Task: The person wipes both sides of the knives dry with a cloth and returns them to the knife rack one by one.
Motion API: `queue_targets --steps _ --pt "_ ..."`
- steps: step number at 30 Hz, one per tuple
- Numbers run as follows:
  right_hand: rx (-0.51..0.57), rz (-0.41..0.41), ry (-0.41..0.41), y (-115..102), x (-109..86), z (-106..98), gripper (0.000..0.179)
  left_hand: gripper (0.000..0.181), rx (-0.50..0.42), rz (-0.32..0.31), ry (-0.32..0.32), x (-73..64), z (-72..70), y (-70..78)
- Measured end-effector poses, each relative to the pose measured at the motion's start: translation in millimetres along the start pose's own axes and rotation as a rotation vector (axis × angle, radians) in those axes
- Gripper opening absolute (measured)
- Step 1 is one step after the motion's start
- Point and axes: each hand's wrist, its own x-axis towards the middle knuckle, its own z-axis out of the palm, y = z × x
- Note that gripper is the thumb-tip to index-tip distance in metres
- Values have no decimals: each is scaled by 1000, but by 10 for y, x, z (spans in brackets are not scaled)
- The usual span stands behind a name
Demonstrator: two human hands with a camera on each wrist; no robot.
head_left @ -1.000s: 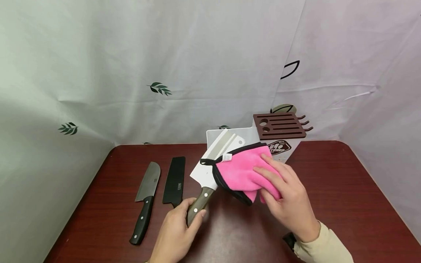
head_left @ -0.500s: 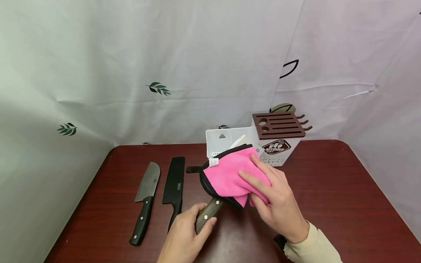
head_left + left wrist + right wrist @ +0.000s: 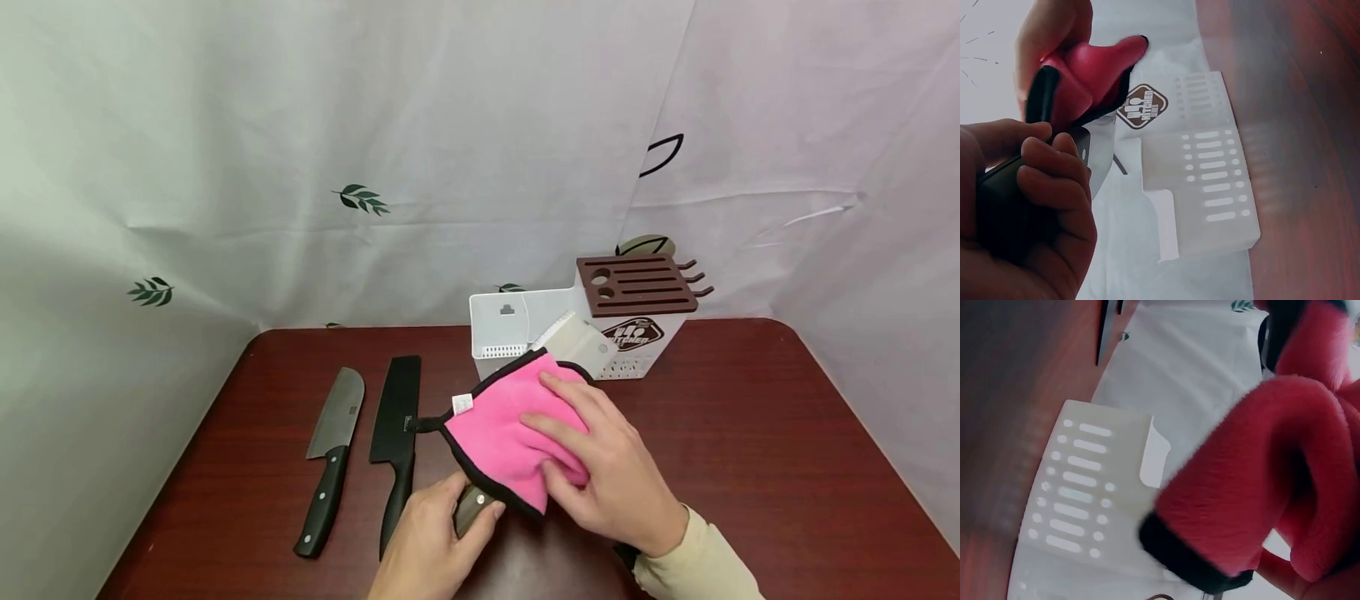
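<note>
In the head view my left hand (image 3: 435,533) grips the brown riveted handle (image 3: 471,507) of a cleaver (image 3: 577,343), held up over the table. Its blade points away to the back right, and only the far end shows past a pink cloth (image 3: 498,429) with black trim. My right hand (image 3: 611,467) holds this cloth over the blade, fingers on top and thumb at the near side. The left wrist view shows my left fingers (image 3: 1057,169) curled round the handle. In the right wrist view the bunched cloth (image 3: 1241,469) hides most of the right hand.
A white knife holder (image 3: 501,329) with a brown slotted top (image 3: 637,285) and side hooks stands at the table's back. To the left lie a silver-bladed knife (image 3: 330,462) with a black handle and an all-black knife (image 3: 395,425). A pale curtain (image 3: 450,150) surrounds the table.
The cloth and right hand have slid left and down along the blade towards the handle. The left hand has shifted slightly right, and the blade has swung to the right.
</note>
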Motion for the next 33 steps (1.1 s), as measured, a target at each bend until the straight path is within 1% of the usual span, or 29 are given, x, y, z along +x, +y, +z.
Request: queue_targets --steps 1,4,5,8,11,13,16,18,22,24,28,30,33 --pt "-6 6 -1 -3 0 15 30 17 -1 3 3 -1 2 -1" --pt "-12 14 14 -12 7 59 39 15 2 25 19 -2 9 -7" --pt "-11 14 26 -12 13 71 39 14 5 38 27 -1 12 -10" --pt "-3 4 60 -26 38 101 32 14 6 80 52 -3 19 -23" --pt "0 -17 81 -48 60 133 23 13 0 104 71 -2 23 -35" --pt "-13 -32 87 -62 68 152 20 11 -5 114 78 5 24 -37" --pt "-30 -39 96 -61 66 176 22 11 -5 130 84 18 28 -42" --pt "-38 -23 99 -58 55 180 24 13 -4 143 79 19 34 -46" --pt "-36 17 135 -29 43 178 27 19 1 154 67 8 49 -51" --pt "-47 43 160 1 42 172 27 22 1 166 76 5 57 -56" --pt "-99 105 207 85 39 155 22 24 1 194 101 10 60 -64" --pt "-130 139 225 129 28 140 20 24 6 205 96 13 54 -68" --pt "-171 186 241 191 16 108 23 25 23 230 92 20 40 -77"
